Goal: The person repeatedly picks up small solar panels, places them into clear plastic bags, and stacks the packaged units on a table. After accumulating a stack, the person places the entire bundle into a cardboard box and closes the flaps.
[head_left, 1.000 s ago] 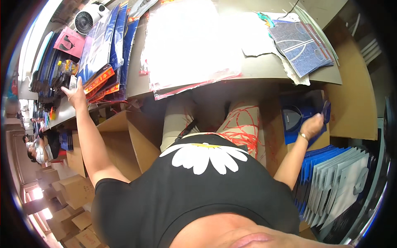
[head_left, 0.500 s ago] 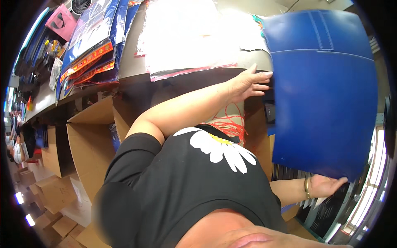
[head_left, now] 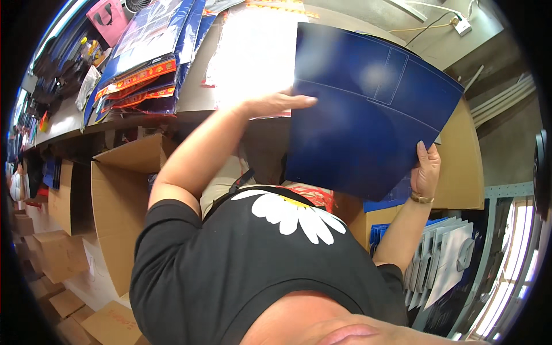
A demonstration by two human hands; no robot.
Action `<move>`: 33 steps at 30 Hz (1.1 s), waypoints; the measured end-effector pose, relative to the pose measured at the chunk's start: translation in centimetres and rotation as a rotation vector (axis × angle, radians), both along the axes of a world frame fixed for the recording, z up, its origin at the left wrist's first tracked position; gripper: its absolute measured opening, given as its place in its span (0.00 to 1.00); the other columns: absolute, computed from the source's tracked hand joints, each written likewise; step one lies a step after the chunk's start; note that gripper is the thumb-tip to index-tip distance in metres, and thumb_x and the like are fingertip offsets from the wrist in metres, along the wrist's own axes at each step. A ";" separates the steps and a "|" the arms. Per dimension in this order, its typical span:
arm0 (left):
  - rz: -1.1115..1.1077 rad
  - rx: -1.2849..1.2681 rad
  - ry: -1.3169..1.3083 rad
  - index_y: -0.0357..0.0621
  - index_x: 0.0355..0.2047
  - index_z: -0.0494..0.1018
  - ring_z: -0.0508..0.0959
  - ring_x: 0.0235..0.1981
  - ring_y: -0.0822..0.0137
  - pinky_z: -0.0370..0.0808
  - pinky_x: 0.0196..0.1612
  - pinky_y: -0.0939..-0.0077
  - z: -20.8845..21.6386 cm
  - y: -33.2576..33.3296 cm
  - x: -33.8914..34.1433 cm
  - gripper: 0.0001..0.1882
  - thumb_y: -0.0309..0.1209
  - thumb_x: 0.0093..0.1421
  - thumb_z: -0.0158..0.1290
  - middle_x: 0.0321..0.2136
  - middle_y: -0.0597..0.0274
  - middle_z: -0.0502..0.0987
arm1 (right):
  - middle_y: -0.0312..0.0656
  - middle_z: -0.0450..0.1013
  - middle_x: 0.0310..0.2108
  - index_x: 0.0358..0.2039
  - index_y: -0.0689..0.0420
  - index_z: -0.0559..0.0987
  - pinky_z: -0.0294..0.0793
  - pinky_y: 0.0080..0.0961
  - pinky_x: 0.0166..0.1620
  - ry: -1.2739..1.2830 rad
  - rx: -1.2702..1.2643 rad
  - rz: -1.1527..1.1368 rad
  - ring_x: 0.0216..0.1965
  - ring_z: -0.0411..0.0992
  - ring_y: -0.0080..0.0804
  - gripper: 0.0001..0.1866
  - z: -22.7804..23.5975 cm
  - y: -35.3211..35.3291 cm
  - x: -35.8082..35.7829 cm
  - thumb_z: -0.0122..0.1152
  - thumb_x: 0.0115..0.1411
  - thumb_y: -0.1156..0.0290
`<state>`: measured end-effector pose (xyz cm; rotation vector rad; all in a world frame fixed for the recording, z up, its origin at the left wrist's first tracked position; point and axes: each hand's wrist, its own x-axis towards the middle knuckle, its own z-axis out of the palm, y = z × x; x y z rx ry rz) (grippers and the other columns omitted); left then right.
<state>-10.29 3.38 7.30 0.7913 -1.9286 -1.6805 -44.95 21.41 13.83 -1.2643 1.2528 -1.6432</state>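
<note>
I hold a large, flat dark blue sheet (head_left: 339, 132) with pale stitched seams and a narrow stitched strip, tilted in front of me at the table edge. My left hand (head_left: 273, 104) is at its left edge, the thumb over the front face and the other fingers partly hidden. At the lower right edge, my right hand (head_left: 424, 172) grips it with the thumb up along the front. Left of the sheet, a pile of glossy clear-wrapped white sheets (head_left: 253, 57) lies on the table, washed out by glare.
A stack of blue folders in clear wrap with red-orange strips (head_left: 144, 57) lies on the table's left. An open cardboard box (head_left: 121, 213) stands below. Upright folders (head_left: 440, 253) fill a place at lower right, near a cardboard panel (head_left: 460, 161). A power strip (head_left: 462, 24) lies at the back.
The blue sheet has moved left and now tilts. My left hand, earlier open beside it, has come to its left edge. My right hand has risen and moved left with it.
</note>
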 end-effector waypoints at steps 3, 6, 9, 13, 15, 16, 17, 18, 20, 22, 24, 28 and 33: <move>0.139 -0.537 -0.484 0.50 0.57 0.68 0.69 0.55 0.60 0.67 0.57 0.64 -5.3 -5.8 6.1 0.25 0.42 0.60 0.55 0.53 0.56 0.71 | 0.47 0.71 0.50 0.54 0.66 0.69 0.67 0.29 0.55 0.038 -0.142 -0.068 0.50 0.70 0.32 0.18 0.0 -0.4 -0.6 0.50 0.65 0.75; 0.240 -1.082 -0.759 0.56 0.52 0.74 0.71 0.53 0.55 0.67 0.56 0.62 -5.9 -6.7 9.2 0.22 0.45 0.58 0.55 0.51 0.54 0.72 | 0.49 0.68 0.54 0.57 0.65 0.66 0.66 0.35 0.58 -0.072 -0.178 -0.103 0.52 0.69 0.36 0.19 1.7 -0.6 -5.1 0.47 0.66 0.73; 0.318 -1.014 -0.776 0.56 0.49 0.76 0.71 0.53 0.54 0.68 0.55 0.62 -5.7 -6.2 7.3 0.21 0.47 0.57 0.54 0.52 0.53 0.71 | 0.48 0.68 0.53 0.59 0.64 0.64 0.68 0.36 0.56 -0.477 -0.169 0.017 0.51 0.69 0.40 0.22 1.2 -1.9 -11.1 0.48 0.67 0.69; 0.399 -0.964 -0.576 0.51 0.47 0.77 0.73 0.48 0.54 0.71 0.52 0.62 -5.2 -5.9 5.1 0.19 0.41 0.56 0.58 0.49 0.53 0.73 | 0.43 0.70 0.41 0.57 0.60 0.66 0.70 0.36 0.49 -0.717 0.160 0.669 0.40 0.69 0.36 0.23 -2.4 -7.5 -16.7 0.46 0.67 0.60; 0.392 -0.969 -0.529 0.50 0.45 0.78 0.75 0.45 0.54 0.72 0.50 0.63 -5.0 -5.9 6.1 0.18 0.39 0.55 0.59 0.48 0.53 0.73 | 0.42 0.69 0.30 0.53 0.59 0.69 0.73 0.36 0.41 -0.629 0.385 0.904 0.31 0.68 0.34 0.21 -3.7 -10.6 -15.5 0.40 0.69 0.58; 0.327 -0.984 -0.517 0.47 0.43 0.79 0.75 0.43 0.54 0.73 0.48 0.64 -6.6 -6.8 7.6 0.16 0.36 0.54 0.60 0.46 0.52 0.74 | 0.42 0.69 0.29 0.54 0.58 0.69 0.74 0.38 0.41 -0.478 0.541 1.070 0.31 0.68 0.35 0.21 -2.1 -12.2 -12.3 0.38 0.69 0.58; 0.329 -0.907 -0.499 0.47 0.41 0.80 0.76 0.43 0.55 0.73 0.48 0.65 -6.9 -6.9 7.7 0.14 0.36 0.54 0.60 0.44 0.54 0.75 | 0.43 0.70 0.31 0.53 0.59 0.70 0.72 0.38 0.44 -0.313 0.700 1.246 0.33 0.69 0.37 0.21 -1.7 -15.0 -9.8 0.40 0.69 0.58; 0.320 -0.836 -0.461 0.47 0.38 0.81 0.76 0.42 0.56 0.73 0.48 0.65 -6.8 -7.2 7.4 0.13 0.36 0.53 0.60 0.42 0.56 0.76 | 0.44 0.71 0.33 0.52 0.59 0.71 0.71 0.39 0.47 -0.108 0.827 1.416 0.36 0.69 0.39 0.21 -0.6 -17.1 -7.9 0.41 0.68 0.57; 0.323 -0.684 -0.424 0.46 0.35 0.81 0.77 0.40 0.59 0.73 0.47 0.67 -6.5 -7.3 6.9 0.11 0.35 0.53 0.60 0.39 0.59 0.77 | 0.43 0.73 0.35 0.50 0.62 0.72 0.72 0.33 0.47 -0.101 0.630 1.541 0.37 0.71 0.35 0.21 -4.1 -18.6 -5.3 0.47 0.66 0.59; 0.366 -0.517 -0.426 0.44 0.34 0.81 0.78 0.38 0.61 0.73 0.45 0.69 -5.6 -6.8 6.5 0.09 0.33 0.54 0.59 0.37 0.60 0.77 | 0.40 0.75 0.34 0.48 0.64 0.72 0.76 0.25 0.41 -0.323 0.434 0.918 0.35 0.74 0.26 0.19 -5.4 -13.2 3.7 0.53 0.63 0.64; 0.368 -0.667 -0.331 0.41 0.39 0.78 0.78 0.40 0.62 0.74 0.44 0.68 -3.8 -6.3 6.3 0.12 0.33 0.57 0.55 0.39 0.55 0.77 | 0.39 0.76 0.38 0.46 0.63 0.74 0.76 0.21 0.41 -0.310 0.554 0.482 0.37 0.75 0.24 0.17 -4.2 -11.6 9.0 0.58 0.61 0.66; 0.381 -0.785 -0.419 0.38 0.48 0.73 0.78 0.42 0.66 0.75 0.43 0.71 -4.7 -6.6 7.0 0.17 0.34 0.61 0.52 0.40 0.53 0.77 | 0.37 0.76 0.40 0.46 0.60 0.76 0.76 0.19 0.41 -0.146 0.635 0.594 0.38 0.75 0.22 0.18 -7.2 -13.1 10.7 0.61 0.60 0.62; 0.494 -0.349 -0.390 0.39 0.45 0.76 0.79 0.37 0.65 0.76 0.42 0.71 -2.3 -4.6 5.5 0.15 0.34 0.61 0.53 0.35 0.55 0.80 | 0.37 0.77 0.39 0.45 0.58 0.77 0.75 0.19 0.43 -0.029 0.757 0.616 0.39 0.74 0.21 0.18 -6.6 -13.4 12.3 0.63 0.59 0.61</move>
